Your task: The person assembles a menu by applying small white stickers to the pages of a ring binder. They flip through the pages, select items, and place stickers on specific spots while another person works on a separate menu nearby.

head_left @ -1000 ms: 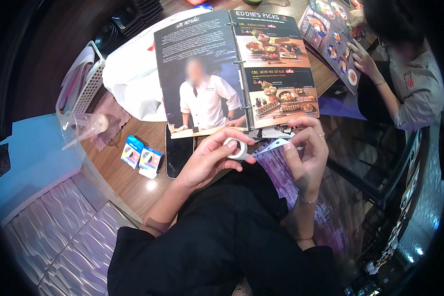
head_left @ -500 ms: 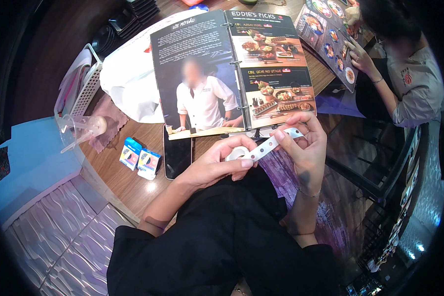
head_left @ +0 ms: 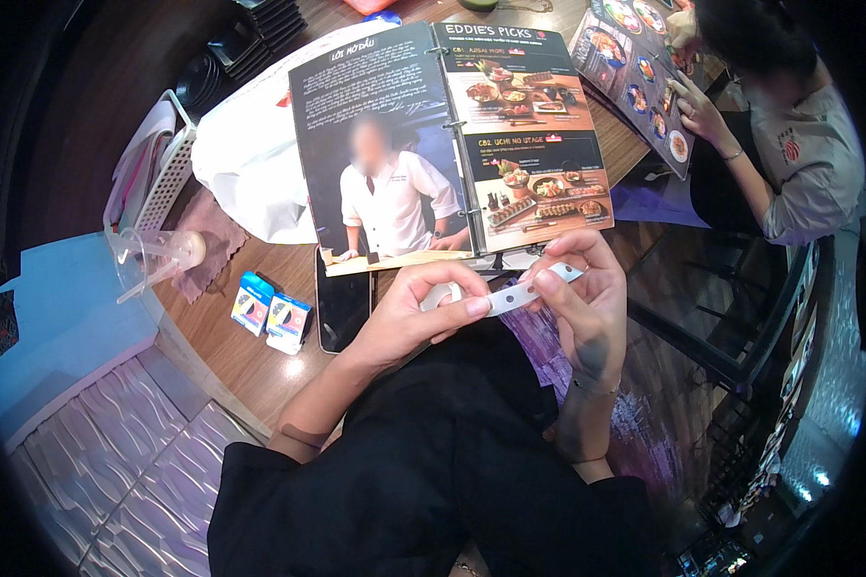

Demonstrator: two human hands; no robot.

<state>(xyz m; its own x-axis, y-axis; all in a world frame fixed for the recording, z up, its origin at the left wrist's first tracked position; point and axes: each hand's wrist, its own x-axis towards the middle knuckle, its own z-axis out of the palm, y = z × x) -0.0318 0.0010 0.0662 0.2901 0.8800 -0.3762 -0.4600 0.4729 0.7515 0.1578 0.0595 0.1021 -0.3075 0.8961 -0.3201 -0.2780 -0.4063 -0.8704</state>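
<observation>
Wood table at a restaurant, purple light off the floor. Open menu binder lies ahead, rings at centre, dark phone at its near-left corner, two small blue-white boxes further left.

Left hand curls round a small white roll, thumb pressed on top of the strip where it leaves the roll. Right hand pinches the free end of the strip between thumb and fingertips. Strip is white with dark dots or holes along it, pulled out in the air over the lap, just short of the binder's near edge, touching nothing else.

My read on doing this well:
- keep the strip taut and flat between both hands, no twist
- left thumb acts as brake on the roll; pay out only what's needed
- grip the end by its edges, if it's adhesive, fingers off the sticky face
- can't tell which face is sticky from here

Another person far right handles a second menu; separate from this.
</observation>
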